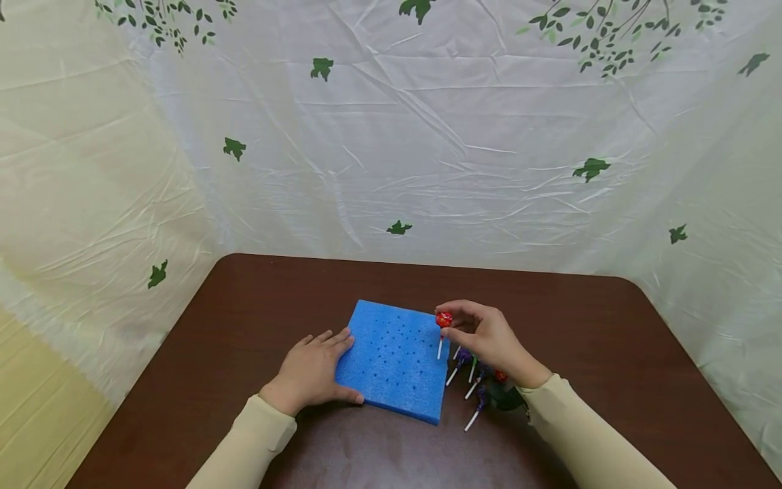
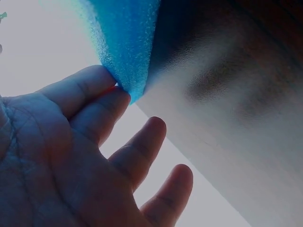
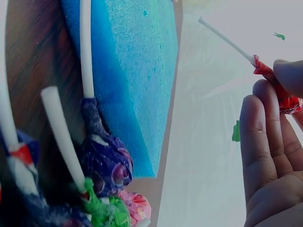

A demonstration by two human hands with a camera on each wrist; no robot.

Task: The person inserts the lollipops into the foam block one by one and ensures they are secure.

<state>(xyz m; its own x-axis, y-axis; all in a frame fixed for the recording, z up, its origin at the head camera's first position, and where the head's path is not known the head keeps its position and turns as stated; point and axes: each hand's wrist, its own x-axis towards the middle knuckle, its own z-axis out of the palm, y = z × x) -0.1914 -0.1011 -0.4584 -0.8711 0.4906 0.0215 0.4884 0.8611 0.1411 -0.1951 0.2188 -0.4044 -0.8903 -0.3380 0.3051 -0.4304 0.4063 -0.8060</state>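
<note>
A blue foam block [image 1: 394, 360] with many small holes in its top lies on the table. My left hand [image 1: 314, 373] rests against its left side, fingers spread and straight; in the left wrist view two fingertips touch the foam [image 2: 128, 47]. Over the block's right edge, my right hand [image 1: 489, 336] pinches a red-wrapped lollipop [image 1: 444, 319] by its head, the white stick pointing down. The right wrist view shows the same lollipop [image 3: 267, 73] between thumb and fingers, its stick free of the foam.
Several wrapped lollipops, among them a purple one [image 3: 109, 161] and a green one [image 3: 106, 208], lie right of the block, partly under my right forearm. A dark rounded object [image 1: 506, 397] sits by them. The brown table [image 1: 293, 285] meets a white leaf-print cloth [image 1: 366, 170] behind.
</note>
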